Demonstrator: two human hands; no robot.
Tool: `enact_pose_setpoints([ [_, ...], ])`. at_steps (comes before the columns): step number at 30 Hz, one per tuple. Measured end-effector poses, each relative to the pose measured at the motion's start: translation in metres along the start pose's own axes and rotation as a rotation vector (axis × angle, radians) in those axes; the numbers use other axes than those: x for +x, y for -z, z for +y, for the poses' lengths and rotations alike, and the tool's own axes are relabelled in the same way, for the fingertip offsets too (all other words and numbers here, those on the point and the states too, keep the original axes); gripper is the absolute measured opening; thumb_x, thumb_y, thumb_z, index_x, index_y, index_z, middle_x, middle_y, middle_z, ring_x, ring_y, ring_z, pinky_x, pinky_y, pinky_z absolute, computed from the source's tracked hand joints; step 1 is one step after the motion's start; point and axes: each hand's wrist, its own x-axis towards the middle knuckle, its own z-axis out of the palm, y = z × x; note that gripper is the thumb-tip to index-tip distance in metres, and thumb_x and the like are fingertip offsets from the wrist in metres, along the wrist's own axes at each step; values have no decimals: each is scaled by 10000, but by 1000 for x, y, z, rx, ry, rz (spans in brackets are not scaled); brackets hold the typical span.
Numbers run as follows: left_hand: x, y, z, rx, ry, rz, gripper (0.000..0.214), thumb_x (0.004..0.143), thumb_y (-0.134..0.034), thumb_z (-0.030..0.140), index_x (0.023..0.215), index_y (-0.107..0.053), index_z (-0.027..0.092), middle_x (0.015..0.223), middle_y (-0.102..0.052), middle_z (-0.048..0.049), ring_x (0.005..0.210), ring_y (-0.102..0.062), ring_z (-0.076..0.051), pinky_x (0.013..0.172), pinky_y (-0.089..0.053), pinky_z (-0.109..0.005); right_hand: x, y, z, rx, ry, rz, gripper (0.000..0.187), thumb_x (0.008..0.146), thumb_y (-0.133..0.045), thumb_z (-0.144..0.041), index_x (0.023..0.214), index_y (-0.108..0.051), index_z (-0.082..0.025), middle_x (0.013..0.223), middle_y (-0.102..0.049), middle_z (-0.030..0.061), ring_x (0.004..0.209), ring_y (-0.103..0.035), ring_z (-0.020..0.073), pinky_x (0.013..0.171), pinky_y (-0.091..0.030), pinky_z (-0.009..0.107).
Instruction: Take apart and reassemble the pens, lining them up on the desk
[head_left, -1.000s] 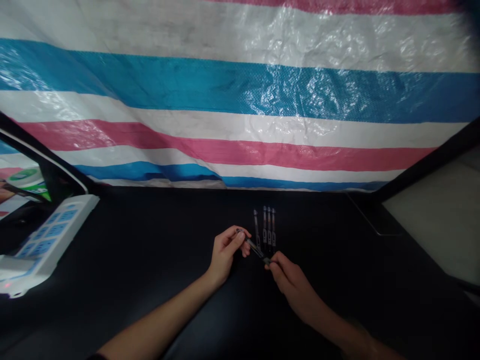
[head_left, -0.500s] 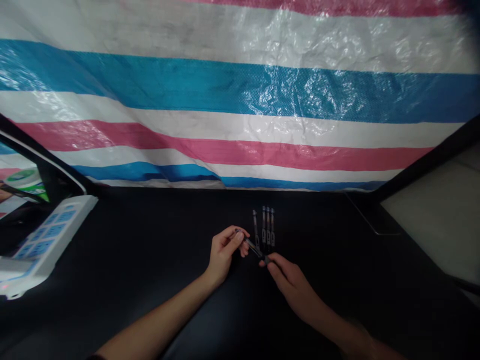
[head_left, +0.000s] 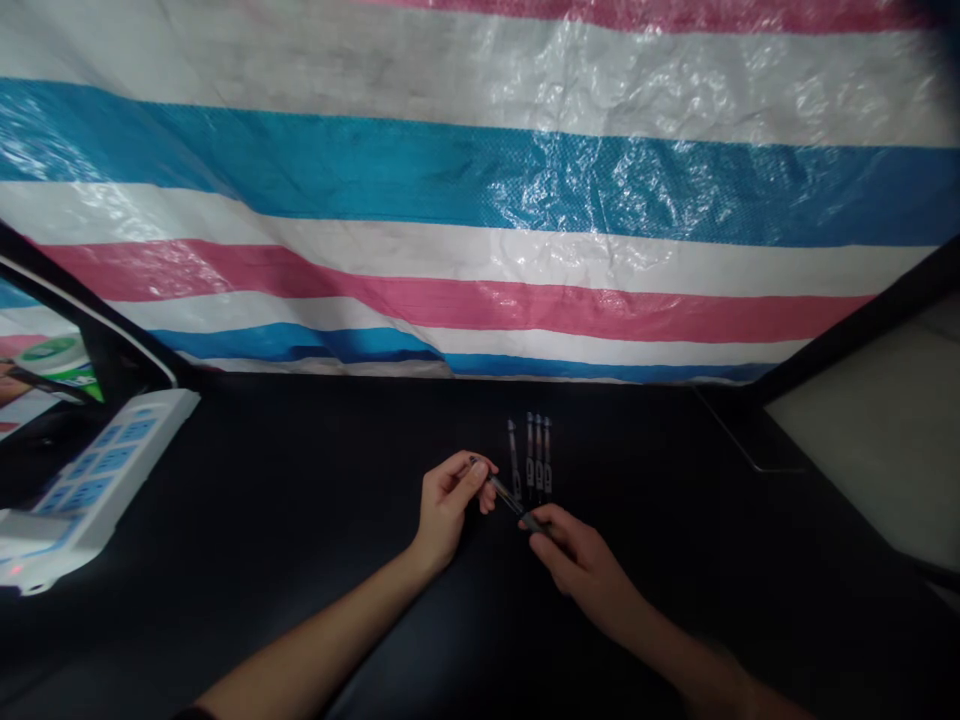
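Left hand (head_left: 448, 505) pinching one end of a pen (head_left: 508, 496), right hand (head_left: 581, 565) gripping its other end, four pens (head_left: 530, 455) in a row just beyond, on a black table (head_left: 300, 450), power strip (head_left: 97, 480) well left

The bare left hand (head_left: 450, 505) and bare right hand (head_left: 577, 565) reach forward close together, fingers pinched, forearms angled inward.

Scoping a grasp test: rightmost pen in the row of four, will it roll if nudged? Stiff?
Probably rolls: the rightmost pen looks like a slim round barrel on a smooth black surface. A sideways push would likely hit the neighbouring pen, which lies very close. Likely stiff and light, as the barrel looks like rigid clear plastic, though weight can't be seen.
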Motion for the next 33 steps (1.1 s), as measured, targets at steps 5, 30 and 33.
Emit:
enact_pose_setpoints([
  [5, 0, 2, -2, -20, -1, 3, 279, 827, -672, 391, 801, -672, 114, 533, -614, -2, 451, -528, -85, 468, -419, -186, 3, 7, 1, 46, -32, -21, 434, 919, -469, -542, 831, -641, -153, 530, -408, -51, 445, -361, 86, 446, -302, 220],
  [30, -7, -3, 2, 53, -42, 99, 287, 846, -644, 408, 798, -661, 126, 560, -611, 1, 491, -524, -94, 502, -422, -200, 1, 9, -6, -288, 151, 80, 346, 947, -455, -437, 809, -637, -178, 652, -539, 2, 573, -471, 118, 571, -354, 252],
  [33, -6, -2, 0, 15, -29, 59, 302, 841, -647, 424, 819, -662, 123, 575, -621, -10, 501, -536, -105, 516, -433, -214, 4, 15, -3, 48, -63, -142, 448, 938, -409, -529, 823, -630, -156, 479, -391, -62, 399, -311, 81, 422, -261, 220],
])
